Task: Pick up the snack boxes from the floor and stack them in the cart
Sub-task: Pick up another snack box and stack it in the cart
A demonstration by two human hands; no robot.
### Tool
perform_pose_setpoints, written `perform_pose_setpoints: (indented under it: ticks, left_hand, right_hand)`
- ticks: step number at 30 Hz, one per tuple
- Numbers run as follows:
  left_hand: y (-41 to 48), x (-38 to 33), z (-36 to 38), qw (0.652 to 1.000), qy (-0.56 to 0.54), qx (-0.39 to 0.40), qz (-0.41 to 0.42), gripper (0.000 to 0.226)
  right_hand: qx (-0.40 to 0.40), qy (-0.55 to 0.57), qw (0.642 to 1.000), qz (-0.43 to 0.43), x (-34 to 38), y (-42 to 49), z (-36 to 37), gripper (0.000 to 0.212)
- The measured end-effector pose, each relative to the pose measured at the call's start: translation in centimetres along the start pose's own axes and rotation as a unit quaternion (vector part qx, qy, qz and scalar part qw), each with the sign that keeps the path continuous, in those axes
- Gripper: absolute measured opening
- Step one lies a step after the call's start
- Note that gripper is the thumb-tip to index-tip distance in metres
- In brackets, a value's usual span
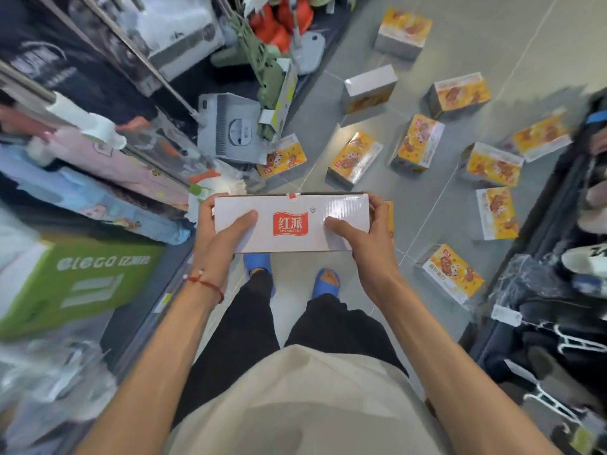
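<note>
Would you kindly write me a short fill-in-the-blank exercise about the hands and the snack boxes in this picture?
1. The left hand and right hand grip the same ____.
2. The logo on the held box is ____.
3. The loose snack boxes lie scattered on the ____.
4. The person's sandals are ____.
Missing words: box; red; floor; blue.

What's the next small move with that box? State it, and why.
Probably carry the white box to the cart: left hand and right hand hold its ends, lifted off the floor, and many yellow boxes wait below. The cart itself is not clearly in view.
</note>
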State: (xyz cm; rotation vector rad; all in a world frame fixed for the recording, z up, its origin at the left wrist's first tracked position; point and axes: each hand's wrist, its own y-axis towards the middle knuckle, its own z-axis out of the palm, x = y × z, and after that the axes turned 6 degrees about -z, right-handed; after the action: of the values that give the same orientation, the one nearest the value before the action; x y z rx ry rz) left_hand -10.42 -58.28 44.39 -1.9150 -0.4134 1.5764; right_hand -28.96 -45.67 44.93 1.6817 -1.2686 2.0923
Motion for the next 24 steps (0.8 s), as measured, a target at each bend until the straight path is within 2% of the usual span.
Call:
perform_pose_setpoints:
  ticks: [6,10,13,17,24]
  left_hand:
    - [-5.9,3.0,-2.1,0.996,-0.054,-0.069,0.002,0.067]
    - [-9.8,5.5,-4.7,0.985,-0.106,-0.134,0.009,0.061]
    - [-13.1,8.1,-7.0,0.973,-0.146,-0.181,-0.001,0.064]
    - [-18.6,12.5,-10.4,0.951,-0.187,-0.246,-0.004,0.062]
    - [-30.1,20.0,-14.8,0.906,-0.255,-0.338,-0.014,0.059]
  right_hand:
    - [0.085,-0.053,0.995,0.001,0.2,-3.6,-0.3,0.067]
    - [0.139,-0.091,0.986,-0.008,-0.1,-6.4,1.2,0.063]
    - [0.203,-0.116,0.972,-0.016,-1.1,-8.6,2.5,0.062]
    - [0.280,-0.122,0.952,-0.021,-3.6,-12.6,4.1,0.067]
    - [0.363,-0.169,0.916,-0.023,-8.7,-22.1,5.9,0.065]
